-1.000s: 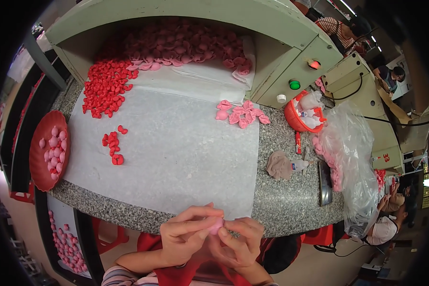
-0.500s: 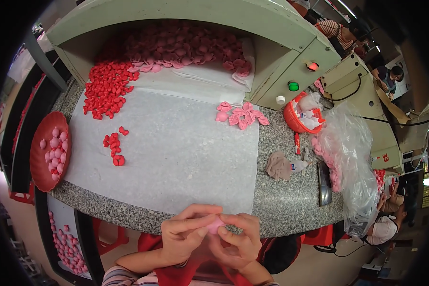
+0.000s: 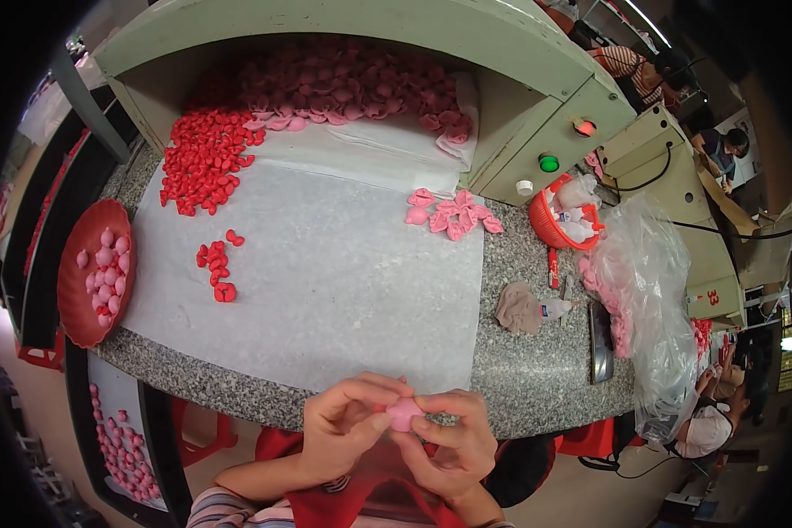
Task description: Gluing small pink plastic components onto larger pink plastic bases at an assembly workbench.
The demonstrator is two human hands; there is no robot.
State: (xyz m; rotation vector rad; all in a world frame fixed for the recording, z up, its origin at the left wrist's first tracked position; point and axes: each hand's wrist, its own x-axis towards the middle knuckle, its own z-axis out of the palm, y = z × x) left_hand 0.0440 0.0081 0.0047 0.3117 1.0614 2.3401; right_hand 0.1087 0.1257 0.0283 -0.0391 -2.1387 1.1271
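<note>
Above my lap, at the near edge of the bench, a small rounded pink piece (image 3: 405, 414) sits between the fingertips of both hands. My left hand (image 3: 348, 424) pinches it from the left, where a bit of red shows at its side. My right hand (image 3: 456, 440) grips it from the right with thumb and forefinger. On the white sheet (image 3: 343, 290) beyond my hands lie several loose small red pieces (image 3: 213, 264). A few pink petal-like pieces (image 3: 456, 216) rest at the sheet's far right corner.
A pale green cabinet (image 3: 537, 132) spans the back, sheltering heaps of red pieces (image 3: 204, 158) and pink pieces (image 3: 343, 88). At left stands a red dish (image 3: 72, 286) with pink balls. Rightward are an orange basket (image 3: 546, 224), a cloth (image 3: 517, 308), a phone (image 3: 600, 341) and a plastic bag (image 3: 656, 308).
My fingers have shifted around the pink piece, so more of it shows now, along with a bit of red. The whole view has moved slightly.
</note>
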